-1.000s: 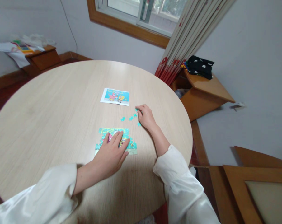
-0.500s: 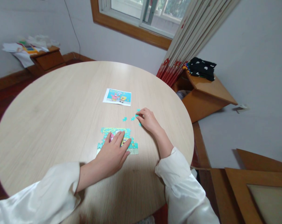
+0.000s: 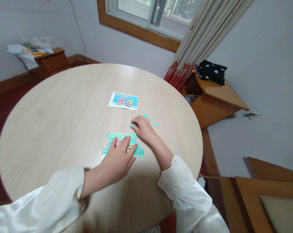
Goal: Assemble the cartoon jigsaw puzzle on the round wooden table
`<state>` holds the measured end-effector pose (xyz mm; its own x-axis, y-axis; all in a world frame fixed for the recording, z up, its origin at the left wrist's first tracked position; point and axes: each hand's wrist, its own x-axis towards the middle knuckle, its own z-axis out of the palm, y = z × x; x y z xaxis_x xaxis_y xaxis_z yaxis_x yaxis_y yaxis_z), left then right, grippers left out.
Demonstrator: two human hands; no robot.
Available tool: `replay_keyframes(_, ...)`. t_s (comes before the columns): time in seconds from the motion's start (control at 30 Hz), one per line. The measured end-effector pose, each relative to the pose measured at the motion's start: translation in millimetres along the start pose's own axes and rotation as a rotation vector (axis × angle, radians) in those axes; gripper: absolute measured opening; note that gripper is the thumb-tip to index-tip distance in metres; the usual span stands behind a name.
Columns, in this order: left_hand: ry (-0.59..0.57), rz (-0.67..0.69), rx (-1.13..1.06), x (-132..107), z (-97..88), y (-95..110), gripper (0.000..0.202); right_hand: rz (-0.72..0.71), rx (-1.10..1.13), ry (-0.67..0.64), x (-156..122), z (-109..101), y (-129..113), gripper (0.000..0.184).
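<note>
A partly built jigsaw puzzle (image 3: 112,136) with teal edges lies on the round wooden table (image 3: 64,106). My left hand (image 3: 117,158) rests flat on it, fingers spread. My right hand (image 3: 142,128) sits just beyond the puzzle's far right corner, fingers curled down on the table beside a small teal piece (image 3: 131,124); whether it grips a piece is hidden. Loose teal pieces (image 3: 151,119) lie to the right of that hand. A printed cartoon reference picture (image 3: 123,100) lies further back.
The table's right edge drops to a tilted wooden cabinet (image 3: 216,97) with dark dotted cloth (image 3: 211,72) on it. Striped curtains (image 3: 197,42) hang by the window. A low stand with papers (image 3: 37,53) is at far left. Wooden frames (image 3: 270,191) lean at lower right.
My right hand has moved left from the loose teal pieces toward the puzzle's far corner, leaving some pieces behind on its right. My left hand stays on the puzzle.
</note>
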<state>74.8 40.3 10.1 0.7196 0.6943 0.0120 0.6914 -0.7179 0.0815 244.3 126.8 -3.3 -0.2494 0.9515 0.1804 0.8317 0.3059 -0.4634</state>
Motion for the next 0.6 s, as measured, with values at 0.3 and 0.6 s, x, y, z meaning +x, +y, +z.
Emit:
replay_keyframes(0.3,0.004,0.010,0.028,-1.0,0.8,-1.2,0.042,0.021,0.028,0.114,-6.1,-25.2,25.3,0.013)
replay_keyframes(0.6,0.011,0.003,-0.008,-0.7,0.4,-0.7,0.042,0.039,-0.010,0.007,-11.7,-28.5,34.4,0.014)
